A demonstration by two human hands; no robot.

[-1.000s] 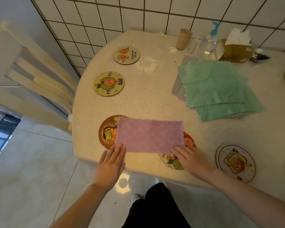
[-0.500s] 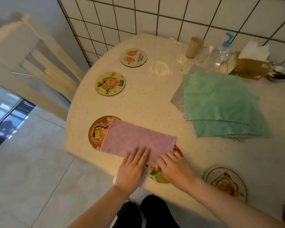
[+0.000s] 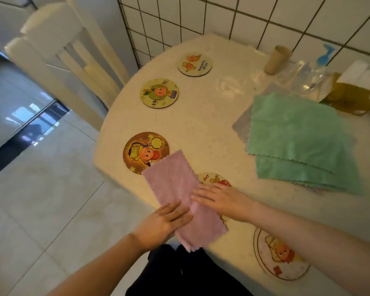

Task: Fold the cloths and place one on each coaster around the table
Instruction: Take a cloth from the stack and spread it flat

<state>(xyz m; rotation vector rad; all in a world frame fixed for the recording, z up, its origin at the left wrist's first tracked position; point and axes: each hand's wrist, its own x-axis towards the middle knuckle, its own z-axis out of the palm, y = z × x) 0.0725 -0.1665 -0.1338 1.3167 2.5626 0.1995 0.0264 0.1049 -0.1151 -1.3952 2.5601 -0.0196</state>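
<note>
A pink cloth (image 3: 175, 184), folded into a long strip, lies slanted at the table's near edge, its lower end hanging over the rim. My left hand (image 3: 165, 223) lies flat on its left side near the lower end. My right hand (image 3: 220, 199) presses flat on its right edge, over a coaster (image 3: 212, 178) that is mostly covered. The strip's upper corner overlaps an orange coaster (image 3: 141, 150). Further coasters lie at the left (image 3: 159, 92), far left (image 3: 194, 64) and near right (image 3: 280, 255). A pile of green cloths (image 3: 297, 139) lies spread at the right.
The round cream table (image 3: 201, 122) stands against a tiled wall. A paper cup (image 3: 277, 59), a clear spray bottle (image 3: 308, 80) and a tissue box (image 3: 355, 95) stand at the back right. A white chair (image 3: 73, 60) stands at the left, tiled floor below.
The pink strip has turned from lying across to slanting lengthwise, and both hands have shifted onto its lower half. The camera has moved closer and to the right.
</note>
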